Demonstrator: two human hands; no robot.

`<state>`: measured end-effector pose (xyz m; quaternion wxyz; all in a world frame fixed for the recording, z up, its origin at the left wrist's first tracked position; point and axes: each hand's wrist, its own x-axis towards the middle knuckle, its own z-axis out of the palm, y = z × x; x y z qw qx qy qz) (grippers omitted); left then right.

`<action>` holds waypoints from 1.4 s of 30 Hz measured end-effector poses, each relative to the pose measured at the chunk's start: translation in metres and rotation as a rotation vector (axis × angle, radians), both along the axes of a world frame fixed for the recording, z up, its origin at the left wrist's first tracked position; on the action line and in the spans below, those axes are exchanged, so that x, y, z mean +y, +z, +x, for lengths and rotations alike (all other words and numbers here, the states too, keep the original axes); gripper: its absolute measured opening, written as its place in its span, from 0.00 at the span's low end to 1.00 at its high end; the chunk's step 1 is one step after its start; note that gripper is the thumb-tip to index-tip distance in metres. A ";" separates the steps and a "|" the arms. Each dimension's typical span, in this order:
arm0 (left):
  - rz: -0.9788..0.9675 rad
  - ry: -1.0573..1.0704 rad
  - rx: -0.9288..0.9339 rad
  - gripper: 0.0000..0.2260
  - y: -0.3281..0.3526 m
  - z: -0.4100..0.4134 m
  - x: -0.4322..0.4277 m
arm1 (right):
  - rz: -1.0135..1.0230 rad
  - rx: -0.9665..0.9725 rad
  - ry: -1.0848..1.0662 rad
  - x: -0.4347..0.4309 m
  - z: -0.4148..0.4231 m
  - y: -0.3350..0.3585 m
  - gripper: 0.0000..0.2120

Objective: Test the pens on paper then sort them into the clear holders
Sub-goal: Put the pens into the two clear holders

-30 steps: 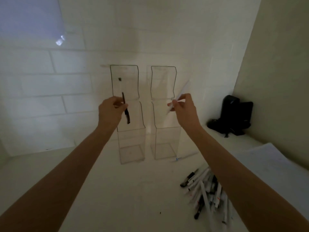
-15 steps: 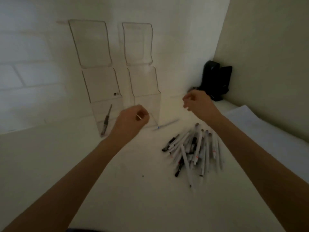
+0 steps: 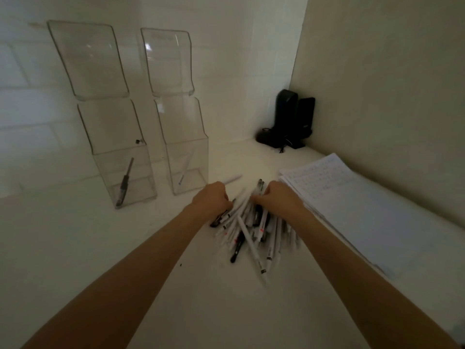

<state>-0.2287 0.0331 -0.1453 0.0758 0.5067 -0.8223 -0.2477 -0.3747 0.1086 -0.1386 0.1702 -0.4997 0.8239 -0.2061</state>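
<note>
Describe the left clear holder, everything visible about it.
The left clear holder is transparent, acrylic by its look, with three stepped pockets stacked one above another. It leans back against the white tiled wall, its base on the white counter. The bottom pocket holds one dark pen, tilted, with its lower end near the front corner. A small dark fleck sits by the middle pocket's right edge. No pens show in the upper pockets. A second holder stands apart to its right.
</note>
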 end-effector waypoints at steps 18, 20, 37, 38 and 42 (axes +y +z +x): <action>0.295 0.083 0.172 0.10 0.013 0.019 -0.011 | 0.026 -0.343 -0.074 -0.013 0.011 0.015 0.14; 0.297 0.136 0.222 0.11 0.012 0.020 -0.010 | -0.068 -0.564 -0.149 -0.012 0.007 0.017 0.12; 0.432 -0.053 0.413 0.09 0.013 0.036 -0.004 | -0.066 -0.282 -0.036 -0.012 0.010 0.010 0.13; 0.465 -0.077 0.485 0.07 0.014 0.043 -0.003 | -0.075 -0.277 -0.031 -0.014 0.013 0.009 0.14; 0.476 -0.093 0.669 0.04 0.018 0.066 -0.006 | -0.017 -0.123 -0.003 -0.018 0.023 0.008 0.16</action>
